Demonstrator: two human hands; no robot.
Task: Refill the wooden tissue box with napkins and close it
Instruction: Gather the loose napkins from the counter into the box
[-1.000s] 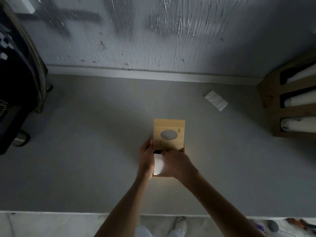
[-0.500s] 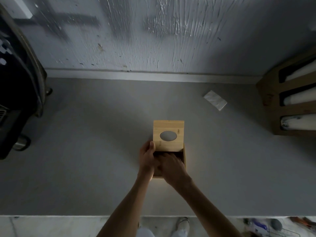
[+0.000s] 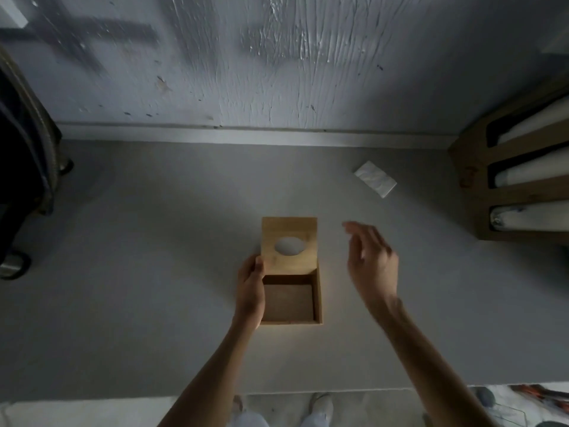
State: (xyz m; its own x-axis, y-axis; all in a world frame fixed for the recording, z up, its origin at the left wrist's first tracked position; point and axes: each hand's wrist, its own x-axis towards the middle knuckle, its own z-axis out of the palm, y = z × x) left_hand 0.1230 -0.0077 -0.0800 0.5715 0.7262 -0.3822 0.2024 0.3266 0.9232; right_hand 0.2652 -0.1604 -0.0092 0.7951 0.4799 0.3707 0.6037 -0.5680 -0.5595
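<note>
The wooden tissue box (image 3: 317, 300) stands open in the middle of the grey counter. Its lid (image 3: 289, 229), with an oval hole, is tipped back at the far side. Inside I see only a brown surface, with no white napkin showing. My left hand (image 3: 250, 291) grips the box's left side, thumb at the lid's lower corner. To the right of the box, my right hand (image 3: 372, 266) is in the air, fingers loose, holding nothing. A folded white napkin (image 3: 375, 179) lies on the counter at the far right, beyond my right hand.
A wooden rack (image 3: 474, 180) holding white rolls stands at the right edge. A dark appliance (image 3: 21, 149) occupies the far left. A textured wall (image 3: 277, 72) rises behind the counter, and the counter's front edge (image 3: 277, 391) lies near my body.
My right hand has come out of the box and swung up to the right. The white napkin seen between my hands a second ago is out of sight. My left hand stays put.
</note>
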